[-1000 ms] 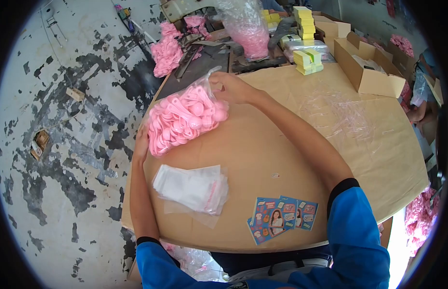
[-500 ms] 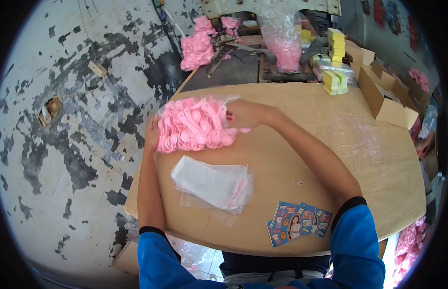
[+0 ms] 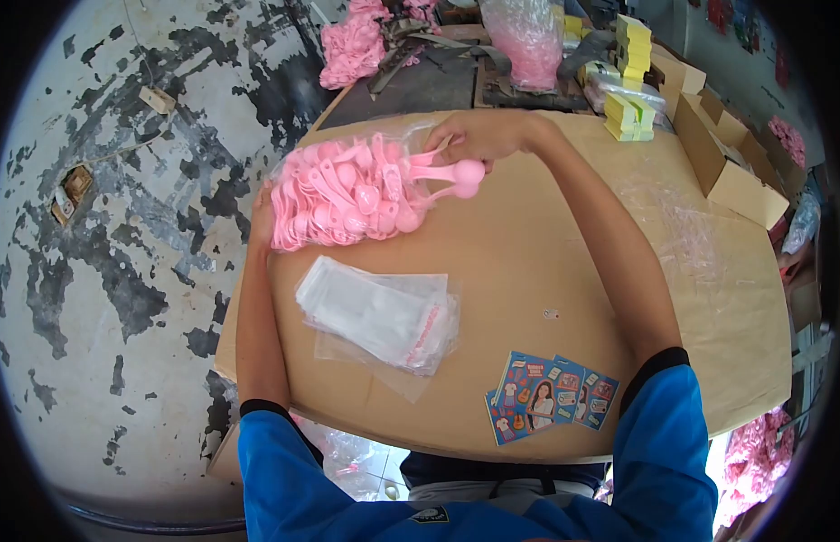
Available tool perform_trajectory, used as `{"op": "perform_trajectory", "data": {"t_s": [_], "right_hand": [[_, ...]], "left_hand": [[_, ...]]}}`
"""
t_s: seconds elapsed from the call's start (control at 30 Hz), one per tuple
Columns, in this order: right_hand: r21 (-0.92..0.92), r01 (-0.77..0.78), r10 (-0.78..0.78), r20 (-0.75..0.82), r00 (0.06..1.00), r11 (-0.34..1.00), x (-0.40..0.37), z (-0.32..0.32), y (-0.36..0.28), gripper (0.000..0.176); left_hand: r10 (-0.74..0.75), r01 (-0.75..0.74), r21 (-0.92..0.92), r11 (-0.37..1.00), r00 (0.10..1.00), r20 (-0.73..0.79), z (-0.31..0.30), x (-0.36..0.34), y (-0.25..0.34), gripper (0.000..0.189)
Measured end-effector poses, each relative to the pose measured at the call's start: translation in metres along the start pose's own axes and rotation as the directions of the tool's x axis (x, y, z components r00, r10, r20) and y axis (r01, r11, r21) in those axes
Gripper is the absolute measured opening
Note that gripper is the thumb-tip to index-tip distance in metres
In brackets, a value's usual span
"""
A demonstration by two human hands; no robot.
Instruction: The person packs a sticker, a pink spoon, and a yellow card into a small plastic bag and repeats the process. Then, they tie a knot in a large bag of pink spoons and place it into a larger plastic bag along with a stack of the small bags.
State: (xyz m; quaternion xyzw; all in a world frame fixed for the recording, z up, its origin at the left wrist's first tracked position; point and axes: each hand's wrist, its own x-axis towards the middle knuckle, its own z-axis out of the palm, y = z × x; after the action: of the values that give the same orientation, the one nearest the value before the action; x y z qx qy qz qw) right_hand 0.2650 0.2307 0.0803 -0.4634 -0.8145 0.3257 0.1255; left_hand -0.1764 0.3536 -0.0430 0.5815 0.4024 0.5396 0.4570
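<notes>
The bag (image 3: 334, 199) of pink spoons (image 3: 456, 176) lies on its side at the far left edge of the cardboard-topped table (image 3: 573, 262). At the bag's open end, the right hand (image 3: 483, 135) has its fingers closed around the handles of a few spoons, whose bowls stick out of the mouth. At the bag's opposite end the left hand (image 3: 262, 221) presses against the plastic; I cannot tell whether its fingers grip or only prop it. The bag looks nearly full, so little seems done. Just nearer than the bag, a stack of clear sleeves (image 3: 379, 316) lies flat and unfilled. Nearer and to the right of the bag, printed cards (image 3: 551, 397) are fanned out, their writing too small to read.
</notes>
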Motion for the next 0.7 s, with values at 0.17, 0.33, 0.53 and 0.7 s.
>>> {"op": "perform_trajectory", "data": {"t_s": [0.17,0.33,0.53,0.7], "right_hand": [[-0.008,-0.01,0.009,-0.066,0.998,1.0,-0.014,-0.023,0.04,0.039],[-0.024,-0.165,0.16,-0.146,0.976,0.986,-0.026,-0.036,0.086,0.045],[0.07,-0.158,0.172,-0.303,0.937,0.985,-0.009,-0.027,0.122,0.036],[-0.25,-0.16,0.061,-0.363,0.93,0.955,-0.001,-0.031,0.115,0.035]], "left_hand": [[-0.013,0.013,0.017,1.0,1.0,-0.004,0.005,-0.006,0.005,0.059],[-0.047,0.048,-0.034,0.998,0.998,0.031,-0.001,0.0,0.001,0.063],[-0.055,0.055,-0.039,0.998,0.998,0.014,-0.006,0.0,-0.006,0.068],[-0.074,0.079,-0.103,0.992,0.996,0.052,-0.005,0.001,-0.008,0.067]]}}
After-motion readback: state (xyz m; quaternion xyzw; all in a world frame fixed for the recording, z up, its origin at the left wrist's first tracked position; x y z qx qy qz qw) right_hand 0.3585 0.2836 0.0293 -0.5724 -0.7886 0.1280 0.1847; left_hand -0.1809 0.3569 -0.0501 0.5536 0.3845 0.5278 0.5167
